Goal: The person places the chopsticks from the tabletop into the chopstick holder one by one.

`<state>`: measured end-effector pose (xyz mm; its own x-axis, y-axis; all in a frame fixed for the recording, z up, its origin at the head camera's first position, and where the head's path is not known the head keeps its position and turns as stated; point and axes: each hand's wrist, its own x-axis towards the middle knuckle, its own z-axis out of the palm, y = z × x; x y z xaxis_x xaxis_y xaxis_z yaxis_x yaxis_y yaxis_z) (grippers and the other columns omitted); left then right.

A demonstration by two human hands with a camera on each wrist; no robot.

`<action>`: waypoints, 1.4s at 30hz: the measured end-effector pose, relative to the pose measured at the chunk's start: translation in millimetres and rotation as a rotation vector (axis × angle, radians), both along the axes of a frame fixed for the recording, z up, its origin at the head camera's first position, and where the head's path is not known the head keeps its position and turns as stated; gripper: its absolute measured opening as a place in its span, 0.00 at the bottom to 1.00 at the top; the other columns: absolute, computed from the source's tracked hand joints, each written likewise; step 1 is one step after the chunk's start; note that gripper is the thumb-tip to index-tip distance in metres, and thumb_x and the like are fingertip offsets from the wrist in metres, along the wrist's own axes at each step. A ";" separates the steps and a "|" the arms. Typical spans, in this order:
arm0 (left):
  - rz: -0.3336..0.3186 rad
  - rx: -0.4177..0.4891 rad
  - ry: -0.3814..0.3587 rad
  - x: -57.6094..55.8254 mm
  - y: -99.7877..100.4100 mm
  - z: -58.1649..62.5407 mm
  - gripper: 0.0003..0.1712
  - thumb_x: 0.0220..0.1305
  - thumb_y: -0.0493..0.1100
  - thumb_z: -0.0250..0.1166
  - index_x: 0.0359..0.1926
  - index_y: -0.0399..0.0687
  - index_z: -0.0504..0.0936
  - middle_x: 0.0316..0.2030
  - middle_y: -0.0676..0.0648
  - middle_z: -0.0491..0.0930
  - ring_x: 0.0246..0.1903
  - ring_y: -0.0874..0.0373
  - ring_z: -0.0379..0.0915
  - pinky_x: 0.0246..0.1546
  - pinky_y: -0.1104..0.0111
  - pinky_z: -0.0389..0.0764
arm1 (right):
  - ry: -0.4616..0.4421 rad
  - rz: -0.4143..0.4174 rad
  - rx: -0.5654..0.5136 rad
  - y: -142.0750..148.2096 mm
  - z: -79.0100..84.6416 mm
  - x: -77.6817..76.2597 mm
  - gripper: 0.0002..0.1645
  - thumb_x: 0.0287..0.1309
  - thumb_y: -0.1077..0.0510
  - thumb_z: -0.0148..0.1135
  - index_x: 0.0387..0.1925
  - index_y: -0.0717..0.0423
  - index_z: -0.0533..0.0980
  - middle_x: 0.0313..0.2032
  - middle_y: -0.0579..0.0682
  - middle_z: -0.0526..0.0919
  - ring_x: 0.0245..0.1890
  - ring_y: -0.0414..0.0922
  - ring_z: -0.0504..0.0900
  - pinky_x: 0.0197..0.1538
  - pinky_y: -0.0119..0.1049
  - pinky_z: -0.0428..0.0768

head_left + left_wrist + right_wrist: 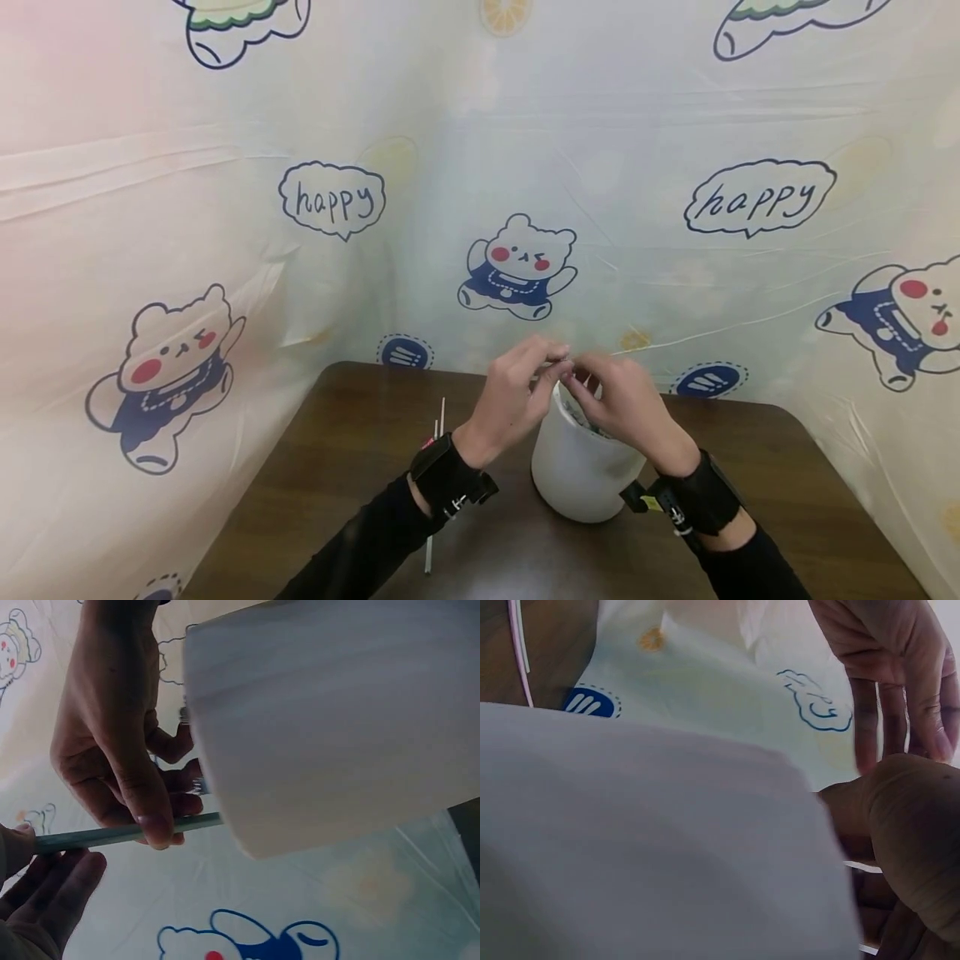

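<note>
Both hands meet above the rim of a white tapered container [581,475] on the table. My left hand [513,400] pinches one end of a slim pale green stick [90,838], seen in the left wrist view. Farther along that stick, my right hand [626,408] grips it between thumb and fingers, close to the container's mouth. The stick's other end is hidden behind the container wall. Small ridged metallic ends [199,785] show by the right fingers; what they belong to is unclear. In the right wrist view the container hides part of the right hand.
Thin pale sticks [429,550] lie on the brown table [360,417] left of the container, partly under the left forearm. A pink one [519,652] shows in the right wrist view. A printed curtain [420,250] stands close behind the table and at its sides.
</note>
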<state>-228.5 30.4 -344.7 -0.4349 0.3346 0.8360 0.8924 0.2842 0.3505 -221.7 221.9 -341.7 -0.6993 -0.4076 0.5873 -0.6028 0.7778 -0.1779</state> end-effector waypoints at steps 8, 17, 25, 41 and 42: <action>0.005 -0.042 -0.104 -13.3 4.4 -23.4 0.08 0.73 0.38 0.61 0.48 0.42 0.84 0.40 0.48 0.83 0.37 0.62 0.79 0.40 0.81 0.80 | -0.056 -0.003 0.002 2.6 -5.6 -5.3 0.07 0.62 0.54 0.69 0.39 0.52 0.85 0.26 0.44 0.85 0.25 0.37 0.80 0.29 0.27 0.76; 0.073 -0.064 -0.156 -14.2 11.2 -47.8 0.07 0.73 0.40 0.62 0.46 0.44 0.84 0.42 0.47 0.83 0.41 0.55 0.79 0.43 0.72 0.81 | -0.123 0.004 0.018 2.1 -14.1 -7.0 0.07 0.59 0.54 0.70 0.39 0.50 0.86 0.28 0.42 0.87 0.26 0.35 0.80 0.31 0.27 0.79; 0.096 -0.053 -0.265 -1.9 12.2 -55.9 0.06 0.75 0.43 0.58 0.42 0.48 0.81 0.45 0.47 0.80 0.47 0.56 0.70 0.50 0.65 0.72 | -0.097 0.016 0.077 1.0 -15.8 -0.6 0.08 0.59 0.51 0.71 0.37 0.48 0.85 0.31 0.44 0.87 0.26 0.36 0.82 0.32 0.28 0.80; 0.300 -0.064 -0.361 -7.4 -44.0 -59.6 0.04 0.65 0.42 0.67 0.38 0.47 0.85 0.43 0.45 0.87 0.44 0.51 0.82 0.50 0.58 0.82 | 0.035 0.041 -0.065 1.8 -5.1 24.5 0.17 0.54 0.53 0.76 0.45 0.51 0.84 0.39 0.44 0.88 0.38 0.39 0.83 0.41 0.37 0.83; 0.351 -0.078 -0.395 -7.2 -54.7 -61.1 0.04 0.65 0.42 0.68 0.38 0.47 0.85 0.40 0.46 0.87 0.40 0.52 0.83 0.46 0.58 0.83 | 0.064 0.062 -0.093 0.4 -3.5 28.7 0.17 0.53 0.54 0.77 0.45 0.51 0.84 0.40 0.45 0.89 0.39 0.40 0.83 0.43 0.37 0.83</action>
